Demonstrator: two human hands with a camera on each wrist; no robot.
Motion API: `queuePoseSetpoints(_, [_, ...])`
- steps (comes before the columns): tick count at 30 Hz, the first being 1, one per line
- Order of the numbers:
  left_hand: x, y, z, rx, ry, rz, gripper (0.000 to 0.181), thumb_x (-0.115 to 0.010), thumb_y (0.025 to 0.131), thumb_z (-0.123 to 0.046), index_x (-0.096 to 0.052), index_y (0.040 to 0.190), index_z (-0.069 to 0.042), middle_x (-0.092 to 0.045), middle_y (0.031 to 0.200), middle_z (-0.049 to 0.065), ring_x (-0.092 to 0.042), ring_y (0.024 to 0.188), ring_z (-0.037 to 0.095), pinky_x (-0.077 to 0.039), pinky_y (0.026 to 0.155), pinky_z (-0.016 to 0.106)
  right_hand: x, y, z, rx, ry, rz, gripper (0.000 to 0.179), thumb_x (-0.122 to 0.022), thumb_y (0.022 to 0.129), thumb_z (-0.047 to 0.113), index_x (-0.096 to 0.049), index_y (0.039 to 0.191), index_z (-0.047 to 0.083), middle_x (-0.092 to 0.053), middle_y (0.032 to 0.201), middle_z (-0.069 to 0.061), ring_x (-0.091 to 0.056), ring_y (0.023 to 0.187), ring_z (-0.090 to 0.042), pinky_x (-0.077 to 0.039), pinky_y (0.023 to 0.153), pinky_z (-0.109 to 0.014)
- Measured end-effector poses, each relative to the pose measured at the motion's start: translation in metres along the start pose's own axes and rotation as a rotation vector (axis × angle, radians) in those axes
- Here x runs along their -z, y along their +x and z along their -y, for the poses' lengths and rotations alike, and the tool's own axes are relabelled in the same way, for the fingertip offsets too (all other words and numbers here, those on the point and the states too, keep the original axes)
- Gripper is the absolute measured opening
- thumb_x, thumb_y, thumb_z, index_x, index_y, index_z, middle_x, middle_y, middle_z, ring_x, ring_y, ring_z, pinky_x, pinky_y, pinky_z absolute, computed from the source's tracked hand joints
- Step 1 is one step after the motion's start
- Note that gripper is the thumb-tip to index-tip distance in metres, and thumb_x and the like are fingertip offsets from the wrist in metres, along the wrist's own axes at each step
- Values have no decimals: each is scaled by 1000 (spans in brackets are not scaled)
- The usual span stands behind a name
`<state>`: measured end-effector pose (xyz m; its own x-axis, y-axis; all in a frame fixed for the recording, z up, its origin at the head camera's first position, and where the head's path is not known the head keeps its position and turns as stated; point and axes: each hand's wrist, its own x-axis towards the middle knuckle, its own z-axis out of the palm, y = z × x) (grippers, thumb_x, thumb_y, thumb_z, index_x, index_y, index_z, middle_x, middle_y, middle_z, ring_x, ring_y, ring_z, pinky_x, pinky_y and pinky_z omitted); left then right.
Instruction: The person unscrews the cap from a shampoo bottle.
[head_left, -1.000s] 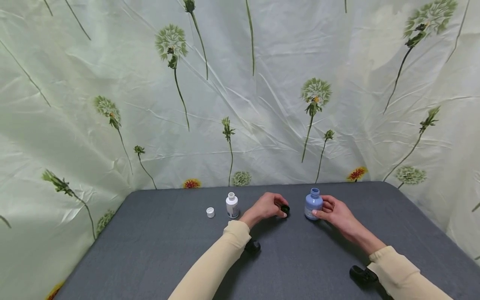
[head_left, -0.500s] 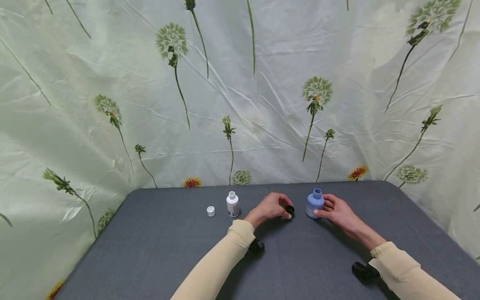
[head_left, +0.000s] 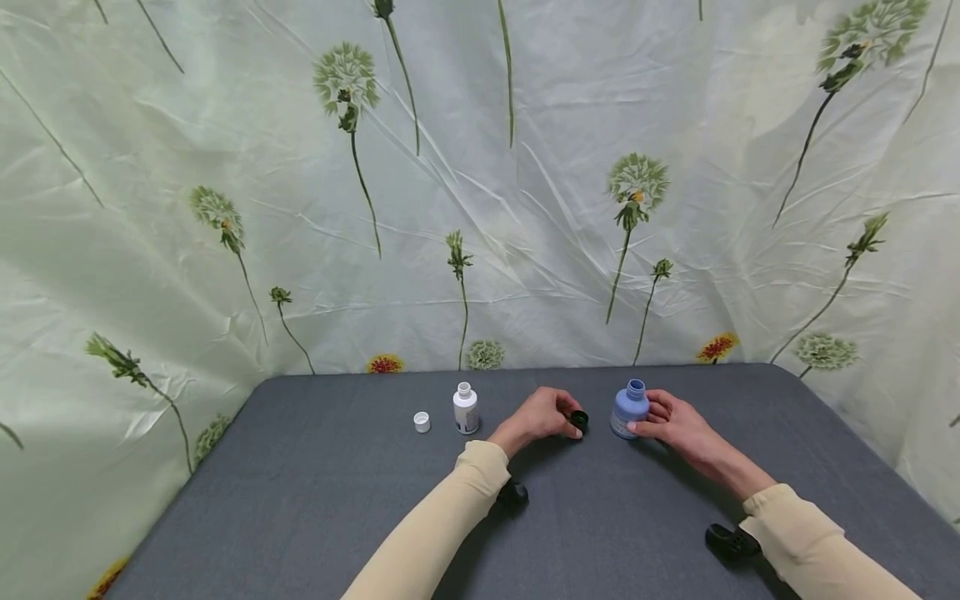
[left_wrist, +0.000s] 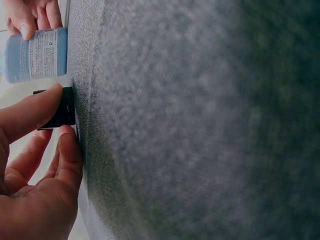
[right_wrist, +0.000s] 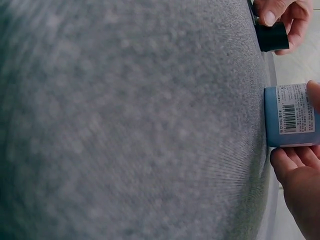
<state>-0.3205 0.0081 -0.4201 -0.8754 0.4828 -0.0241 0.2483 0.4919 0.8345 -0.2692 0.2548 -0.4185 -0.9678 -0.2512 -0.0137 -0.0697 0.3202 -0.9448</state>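
Observation:
In the head view my left hand (head_left: 542, 414) pinches a dark bottle cap (head_left: 579, 422) that stands on the table, its hollow side facing up. The left wrist view shows the thumb on one side of the cap (left_wrist: 66, 111) and fingers on the other. To its right, an uncapped blue bottle (head_left: 628, 413) stands upright on the table. My right hand (head_left: 681, 429) holds this bottle from its right side, thumb in front and fingers behind. A printed label with a barcode (right_wrist: 289, 119) shows in the right wrist view. A small gap separates cap and bottle.
Left of my left hand stands an open white bottle (head_left: 465, 410), with a white cap (head_left: 422, 422) lying hollow side up beside it. The dark grey table (head_left: 300, 500) ends at a flower-patterned curtain (head_left: 480, 208). Black wrist devices (head_left: 731, 542) hang under both sleeves.
My left hand has shifted slightly right with the dark cap, closer to the blue bottle, then stayed nearly still. My right hand keeps hold of the bottle in about the same place.

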Motion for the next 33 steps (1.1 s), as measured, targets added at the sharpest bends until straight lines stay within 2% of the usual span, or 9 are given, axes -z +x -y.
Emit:
queuePoseSetpoints(6, [-2,-1,0,2,-8,-2,26,-81,76,2,-72,100,-5,-64,87,-1,-55,77,11,-47,64,25,1,-1,1,-11,-9,-4,73,-70,92,18,-28,144,-10,-37,146,-33,-37,136,-44,-37,106,-50])
queuePoseSetpoints(12, [-4,-1,1,-8,1,10,28,-81,76,2,-71,101,-6,-63,88,-1,-54,76,10,-46,63,24,2,-3,2,-29,-1,1,73,-70,92,19,-28,144,-10,-36,147,-33,-36,136,-44,-36,106,-51])
queuePoseSetpoints(22, [0,-6,1,-1,-18,18,32,-82,75,3,-70,104,-7,-63,95,1,-57,86,13,-49,71,28,0,-5,1,-35,-14,11,78,-70,93,19,-22,147,-12,-34,147,-36,-35,136,-47,-36,105,-53])
queuePoseSetpoints(28, [3,-8,3,10,-82,14,33,-80,78,3,-69,108,-6,-61,95,2,-56,84,15,-49,68,30,-2,-12,2,-15,-24,-31,75,-69,93,21,-25,148,-9,-35,147,-33,-37,135,-45,-40,104,-48])
queuePoseSetpoints(31, [4,-11,2,11,-79,11,38,-78,81,0,-66,116,-5,-61,98,4,-57,83,15,-50,67,31,-3,-16,4,-9,-58,-70,73,-69,94,23,-28,147,-7,-39,146,-31,-39,134,-44,-42,102,-47])
queuePoseSetpoints(33, [5,-13,1,3,-51,1,42,-78,82,-4,-63,122,-5,-61,104,6,-59,86,16,-51,71,32,-4,-20,5,-14,-95,-104,73,-69,94,26,-29,147,-7,-40,145,-30,-40,134,-44,-43,101,-49])
